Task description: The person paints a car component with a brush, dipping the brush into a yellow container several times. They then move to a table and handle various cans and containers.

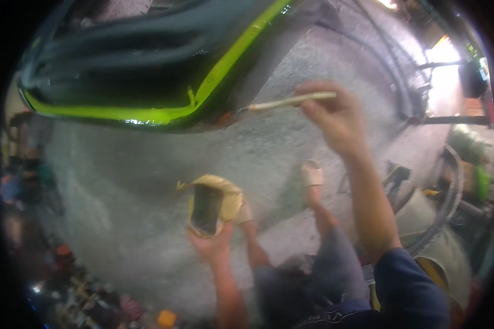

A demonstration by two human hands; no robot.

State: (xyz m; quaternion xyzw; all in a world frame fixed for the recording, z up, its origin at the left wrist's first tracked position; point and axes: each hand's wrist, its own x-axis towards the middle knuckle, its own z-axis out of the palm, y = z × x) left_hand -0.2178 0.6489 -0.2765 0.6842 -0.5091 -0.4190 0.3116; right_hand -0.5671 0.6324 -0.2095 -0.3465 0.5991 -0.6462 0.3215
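A glossy black panel (121, 66) with a bright green band (219, 66) along its side and lower edge fills the upper left. My right hand (329, 109) grips a thin pale-handled brush (274, 104); its tip is at or very close to the panel's lower right corner, where a small rust-coloured patch shows. Whether it touches is hard to tell. Lower down, my left hand (211, 241) holds a yellowish, ragged-rimmed container (230, 200) with something dark inside, held away from the panel.
Rough concrete floor (132, 181) lies beneath, with my sandalled feet on it. Blurred clutter (77, 263) lines the lower left. Curved hoses or tubes (439, 219), a pale round bin (444, 257) and dark metal framework (450, 119) stand at the right.
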